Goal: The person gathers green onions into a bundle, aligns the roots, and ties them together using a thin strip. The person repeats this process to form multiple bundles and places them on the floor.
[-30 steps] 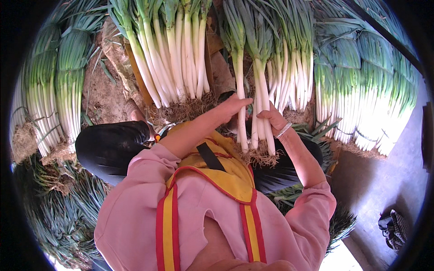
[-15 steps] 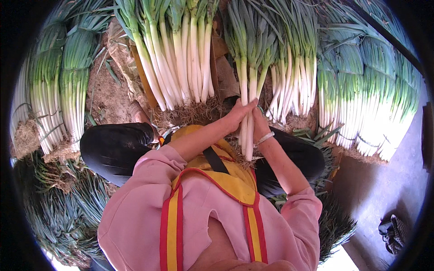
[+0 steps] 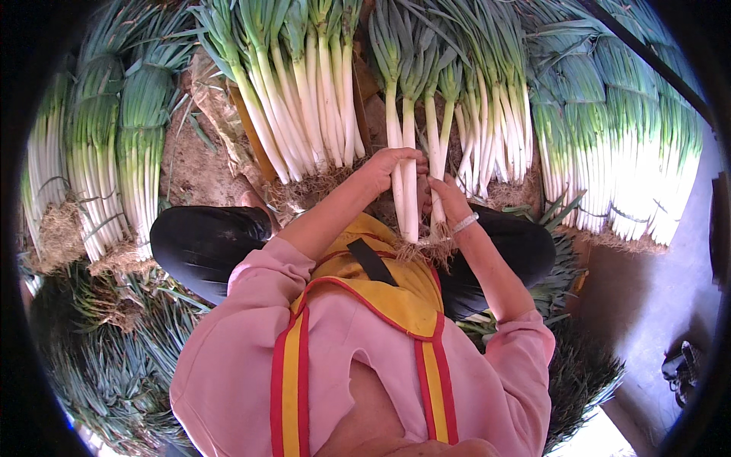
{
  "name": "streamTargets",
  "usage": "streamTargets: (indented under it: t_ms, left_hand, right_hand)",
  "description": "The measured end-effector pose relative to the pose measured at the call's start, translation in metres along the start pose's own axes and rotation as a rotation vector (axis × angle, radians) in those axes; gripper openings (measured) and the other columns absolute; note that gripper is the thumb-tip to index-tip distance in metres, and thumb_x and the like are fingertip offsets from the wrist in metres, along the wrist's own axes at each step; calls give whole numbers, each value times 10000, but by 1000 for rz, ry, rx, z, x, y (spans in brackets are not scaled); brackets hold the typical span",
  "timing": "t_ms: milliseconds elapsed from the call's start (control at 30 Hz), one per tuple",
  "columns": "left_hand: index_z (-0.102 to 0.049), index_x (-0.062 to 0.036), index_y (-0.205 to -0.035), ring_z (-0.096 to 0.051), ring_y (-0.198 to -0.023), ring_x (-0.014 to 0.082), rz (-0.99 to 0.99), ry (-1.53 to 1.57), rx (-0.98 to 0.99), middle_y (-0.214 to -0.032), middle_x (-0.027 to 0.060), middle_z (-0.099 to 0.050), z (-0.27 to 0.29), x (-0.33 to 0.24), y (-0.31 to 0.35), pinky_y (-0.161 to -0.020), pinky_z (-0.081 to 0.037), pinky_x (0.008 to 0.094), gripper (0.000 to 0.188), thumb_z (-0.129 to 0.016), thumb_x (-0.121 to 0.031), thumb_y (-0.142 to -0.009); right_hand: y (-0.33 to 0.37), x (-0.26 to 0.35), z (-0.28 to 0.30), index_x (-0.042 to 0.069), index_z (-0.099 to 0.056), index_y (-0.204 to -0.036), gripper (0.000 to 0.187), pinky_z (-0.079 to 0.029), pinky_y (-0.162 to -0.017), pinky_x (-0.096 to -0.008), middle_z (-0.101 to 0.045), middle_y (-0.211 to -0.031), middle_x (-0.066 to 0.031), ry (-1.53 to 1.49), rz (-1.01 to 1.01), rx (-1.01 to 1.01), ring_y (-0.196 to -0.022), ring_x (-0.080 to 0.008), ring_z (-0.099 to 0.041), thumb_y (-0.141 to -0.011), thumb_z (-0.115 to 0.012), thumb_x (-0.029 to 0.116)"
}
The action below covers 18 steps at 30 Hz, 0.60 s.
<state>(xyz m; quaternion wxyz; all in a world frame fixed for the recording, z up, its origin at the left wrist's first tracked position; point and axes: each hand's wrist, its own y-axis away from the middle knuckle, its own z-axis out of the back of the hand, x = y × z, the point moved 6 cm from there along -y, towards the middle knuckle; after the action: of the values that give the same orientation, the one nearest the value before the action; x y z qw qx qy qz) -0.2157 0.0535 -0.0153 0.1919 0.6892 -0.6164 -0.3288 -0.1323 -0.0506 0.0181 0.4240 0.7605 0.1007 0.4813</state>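
Observation:
My left hand [image 3: 393,164] is closed round a pair of long green onions [image 3: 410,204], white stalks toward me and roots hanging over my lap. Close beside it, my right hand [image 3: 451,201] grips more green onions [image 3: 434,145], their leaves pointing away from me. A narrow gap parts the two handfuls. Left of my hands lies a loose pile of green onions [image 3: 301,99] with roots toward me. Another loose pile [image 3: 499,114] lies just beyond my right hand.
Tied bundles of green onions stand at the far left [image 3: 141,145] and right [image 3: 594,137]. Leafy heaps [image 3: 114,365] lie behind my left knee [image 3: 202,244]. A dark strap or pole [image 3: 647,57] crosses the upper right. A dark object [image 3: 680,369] is on the floor at right.
My hands, together around the stalks before, have moved apart. The green onions are now split between them, with the left hand's stalks to the left. The view has shifted slightly.

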Motion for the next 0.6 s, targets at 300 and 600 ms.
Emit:
streamTargets:
  t_ms: [300, 600]
  left_hand:
    - [-506, 24, -1170, -611, -932, 242, -79, -390, -131, -1062, 153, -606, 6, 15, 11, -812, -499, 380, 451, -488, -357, -929]
    - [-540, 18, -1151, -615, -908, 207, -2, -479, -101, -1034, 123, -626, 7, 24, 39, -777, -504, 345, 409, -530, -309, -907]
  right_hand:
    - [39, -22, -30, -27, -432, -1209, 478, -515, -735, -311, -591, -1020, -123, -51, -8, 93, -840, -197, -612, -797, -622, 122]
    - [33, -24, -26, -55, -480, -1152, 445, -520, -707, -302, -610, -975, -122, -115, 76, 109, -804, -199, -630, -755, -629, 77]
